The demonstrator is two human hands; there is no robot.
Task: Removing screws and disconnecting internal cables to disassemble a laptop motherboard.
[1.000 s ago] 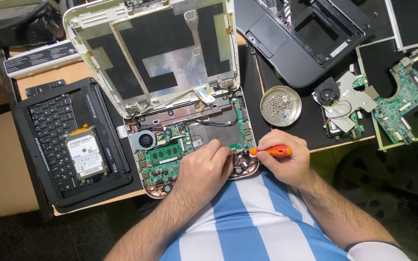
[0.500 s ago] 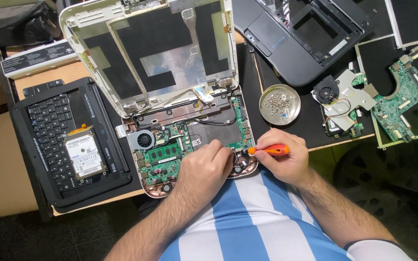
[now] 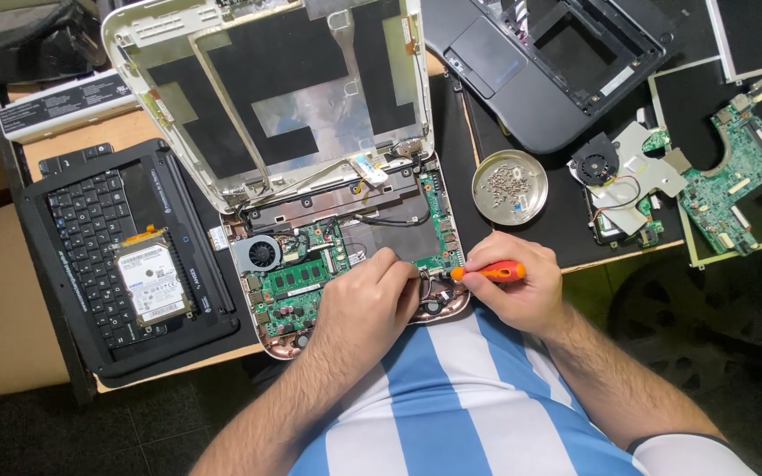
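A small white laptop lies opened up in front of me, its bare lid shell (image 3: pixel 266 97) tilted back and its green motherboard (image 3: pixel 302 278) with a round fan (image 3: pixel 260 254) exposed in the base. My left hand (image 3: pixel 363 304) rests on the board's near right part, fingers curled down on it. My right hand (image 3: pixel 518 291) grips an orange-handled screwdriver (image 3: pixel 491 272), its tip pointing left at the base's right edge beside my left fingertips.
A black keyboard panel (image 3: pixel 90 238) with a hard drive (image 3: pixel 153 284) on it lies at left. A round metal dish (image 3: pixel 510 186) of screws sits right of the laptop. A black laptop shell (image 3: pixel 557 62), a fan assembly (image 3: pixel 615 176) and another green board (image 3: pixel 734 185) lie farther right.
Both hands stay at the same spot on the laptop base; the view has shifted only slightly.
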